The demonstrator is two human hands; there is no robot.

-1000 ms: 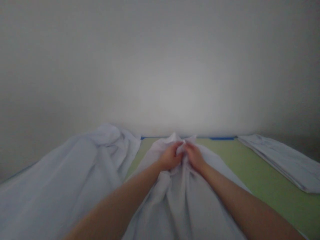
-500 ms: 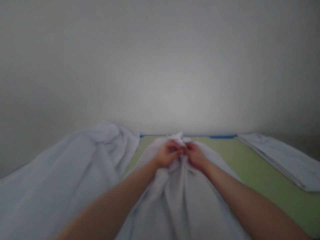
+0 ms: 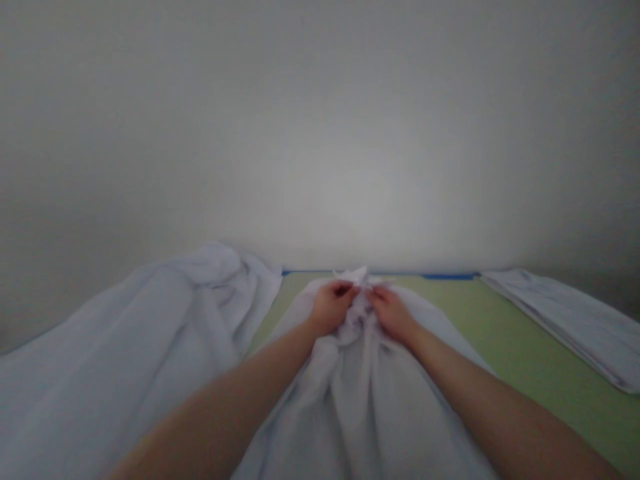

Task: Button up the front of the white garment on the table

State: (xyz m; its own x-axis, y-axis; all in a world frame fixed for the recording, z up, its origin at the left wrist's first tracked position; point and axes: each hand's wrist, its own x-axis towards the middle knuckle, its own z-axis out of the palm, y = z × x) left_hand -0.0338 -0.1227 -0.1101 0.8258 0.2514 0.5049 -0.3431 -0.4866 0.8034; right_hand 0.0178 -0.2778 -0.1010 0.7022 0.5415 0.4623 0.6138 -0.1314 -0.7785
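A large white cloth (image 3: pixel 350 400) lies spread in front of me, gathered into folds toward its far end. My left hand (image 3: pixel 333 305) pinches the bunched fabric from the left side. From the right, my right hand (image 3: pixel 393 312) has its fingers closed on the same gathers. A small crumpled tuft of the cloth sticks up just beyond my fingertips. The picture is soft, so the exact fingertip contact is hard to make out.
A heap of white fabric (image 3: pixel 150 333) covers the left side. At the far right lies a folded white cloth (image 3: pixel 565 320). Beneath is a green surface (image 3: pixel 530 393) with a blue far edge (image 3: pixel 445 276), against a pale wall (image 3: pixel 320 133).
My hands have drawn slightly apart, showing more of the bunched cloth between them. The view has shifted a little; the cloths at the sides lie as before.
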